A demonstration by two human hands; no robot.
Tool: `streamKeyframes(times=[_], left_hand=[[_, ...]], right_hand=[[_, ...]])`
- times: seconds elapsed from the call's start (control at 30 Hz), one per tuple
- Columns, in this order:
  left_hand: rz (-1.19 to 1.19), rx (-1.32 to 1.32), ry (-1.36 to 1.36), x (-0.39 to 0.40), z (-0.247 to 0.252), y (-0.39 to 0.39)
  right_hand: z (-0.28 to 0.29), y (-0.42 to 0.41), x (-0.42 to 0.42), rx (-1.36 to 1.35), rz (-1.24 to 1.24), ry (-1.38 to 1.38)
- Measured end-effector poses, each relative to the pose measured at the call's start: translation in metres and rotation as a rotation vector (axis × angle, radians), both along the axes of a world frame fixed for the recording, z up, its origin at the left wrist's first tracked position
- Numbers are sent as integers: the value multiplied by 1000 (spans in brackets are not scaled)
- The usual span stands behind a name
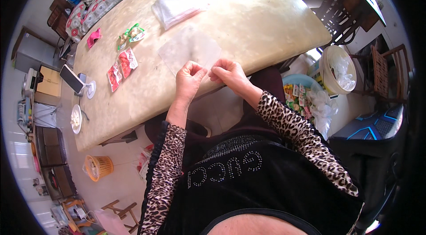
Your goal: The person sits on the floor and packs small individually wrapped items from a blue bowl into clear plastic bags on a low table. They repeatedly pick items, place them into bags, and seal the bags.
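Note:
A clear plastic bag (189, 47) lies flat on the marbled tabletop, its near corner reaching my fingers. Both my left hand (189, 77) and my right hand (228, 72) pinch at its near edge, thumbs against forefingers, with their fingertips close together. Beyond it rests a stack of clear plastic bags (178, 7). To the left are two red-and-white snack packets (128, 62), two green-and-white packets (134, 33) and a pink packet (94, 37).
A phone on a stand (73, 80) and a white plate (76, 118) are at the table's left end. Right of my legs stand a blue basin (299, 80) of packets and a white bucket (324, 65) with plastic bags. An orange basket (103, 166) is on the floor.

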State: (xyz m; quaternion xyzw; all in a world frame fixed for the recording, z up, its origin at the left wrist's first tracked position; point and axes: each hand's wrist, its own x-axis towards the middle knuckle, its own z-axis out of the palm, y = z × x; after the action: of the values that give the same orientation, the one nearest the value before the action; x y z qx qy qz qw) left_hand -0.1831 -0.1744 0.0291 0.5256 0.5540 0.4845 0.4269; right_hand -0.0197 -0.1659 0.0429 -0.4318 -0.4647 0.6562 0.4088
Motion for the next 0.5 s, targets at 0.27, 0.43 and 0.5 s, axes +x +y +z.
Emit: streamKeyframes(times=[0.27, 0.43, 0.5], left_hand=[[352, 575, 819, -7, 33, 4], [175, 778, 1231, -8, 31, -9], [118, 773, 1229, 2, 31, -13]], right_hand=[[3, -2, 18, 189, 111, -522], [34, -2, 4, 896, -302, -840], [39, 2, 3, 1049, -222, -918]])
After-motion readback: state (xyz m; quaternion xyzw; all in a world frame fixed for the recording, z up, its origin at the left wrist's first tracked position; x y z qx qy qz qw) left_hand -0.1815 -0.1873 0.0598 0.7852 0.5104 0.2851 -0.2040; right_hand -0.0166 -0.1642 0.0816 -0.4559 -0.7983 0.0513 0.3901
